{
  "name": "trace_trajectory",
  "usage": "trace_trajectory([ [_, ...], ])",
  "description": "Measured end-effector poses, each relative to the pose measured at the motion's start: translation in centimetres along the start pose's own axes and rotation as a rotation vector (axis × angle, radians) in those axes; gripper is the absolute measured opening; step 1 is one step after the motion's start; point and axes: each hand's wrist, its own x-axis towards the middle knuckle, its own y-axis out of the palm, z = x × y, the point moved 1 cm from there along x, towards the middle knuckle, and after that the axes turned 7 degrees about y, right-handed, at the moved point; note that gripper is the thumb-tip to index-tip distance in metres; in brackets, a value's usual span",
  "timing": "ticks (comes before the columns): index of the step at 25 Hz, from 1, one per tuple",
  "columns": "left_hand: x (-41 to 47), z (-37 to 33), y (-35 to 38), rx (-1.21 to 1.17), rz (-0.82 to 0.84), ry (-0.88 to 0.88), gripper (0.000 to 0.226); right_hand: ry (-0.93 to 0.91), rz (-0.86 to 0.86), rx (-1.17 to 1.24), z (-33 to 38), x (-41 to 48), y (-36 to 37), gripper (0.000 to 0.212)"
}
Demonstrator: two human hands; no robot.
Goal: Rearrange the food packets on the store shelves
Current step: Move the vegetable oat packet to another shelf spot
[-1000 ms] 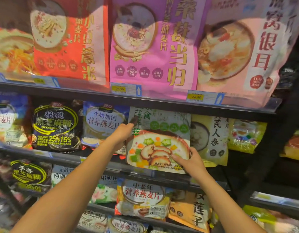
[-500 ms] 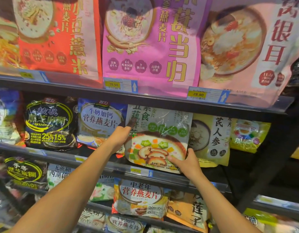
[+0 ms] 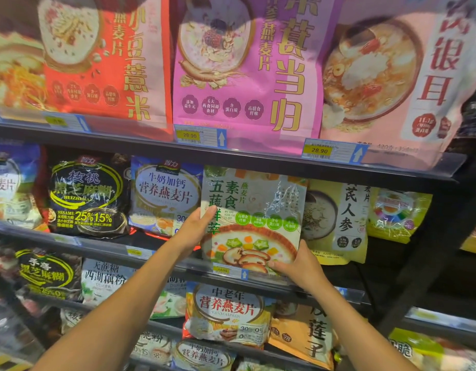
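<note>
A pale green vegetable-oatmeal packet [image 3: 254, 210] with a mushroom bowl picture stands upright on the middle shelf [image 3: 103, 246]. My left hand [image 3: 195, 228] grips its left edge, thumb across the front. My right hand [image 3: 298, 266] holds its lower right corner from below. To its left stands a blue milk-oatmeal packet [image 3: 164, 194], to its right a yellow ginseng packet [image 3: 336, 220]. The green packet overlaps both neighbours a little.
Big red [image 3: 108, 57], magenta [image 3: 247, 65] and pink [image 3: 392, 76] bags fill the top shelf, with price tags [image 3: 334, 151] on its rail. A black sesame packet [image 3: 87, 196] stands further left. Lower shelves hold more packets [image 3: 229, 314]. A dark shelf post [image 3: 429, 266] rises at right.
The green packet has been raised and set more upright on the middle shelf, both hands keeping their hold. The view has moved closer to the shelf.
</note>
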Motion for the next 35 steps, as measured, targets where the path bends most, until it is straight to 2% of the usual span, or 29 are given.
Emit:
trace_trajectory([
  [5, -0.1, 0.1, -0.4, 0.034, -0.002, 0.038, 0.054, 0.021, -0.023, -0.052, 0.2, -0.7, 0.0, 0.081],
  [8, -0.8, -0.4, -0.4, 0.066, 0.000, 0.078, 0.035, 0.019, -0.041, -0.054, 0.2, -1.2, 0.1, 0.092],
  [11, -1.7, -0.6, -0.7, 0.112, -0.005, 0.153, 0.028, 0.014, -0.070, -0.061, 0.6, -2.3, -0.2, 0.089],
  [13, -2.6, -0.7, -1.3, 0.136, 0.006, 0.173, 0.037, 0.022, -0.095, -0.061, 0.9, -3.2, -0.5, 0.092],
  [16, -4.4, 0.4, -2.5, 0.257, 0.001, 0.198, 0.088, 0.024, -0.151, -0.105, 1.2, -5.0, -0.6, 0.097],
  [17, -5.1, 0.7, -2.8, 0.309, 0.002, 0.221, 0.094, 0.011, -0.174, -0.127, 1.3, -5.8, -0.7, 0.097],
  [22, -9.7, 0.8, -3.5, 0.657, -0.041, 0.386, 0.078, -0.056, -0.289, -0.285, 1.7, -10.4, -1.0, 0.099],
  [28, -14.9, 1.1, -2.9, 1.018, -0.014, 0.587, 0.080, -0.114, -0.433, -0.442, 0.9, -17.3, -0.6, 0.086],
  [35, -18.6, 0.3, 3.6, 1.216, 0.061, 0.763, 0.088, -0.099, -0.565, -0.653, -1.9, -24.3, -3.8, 0.096],
])
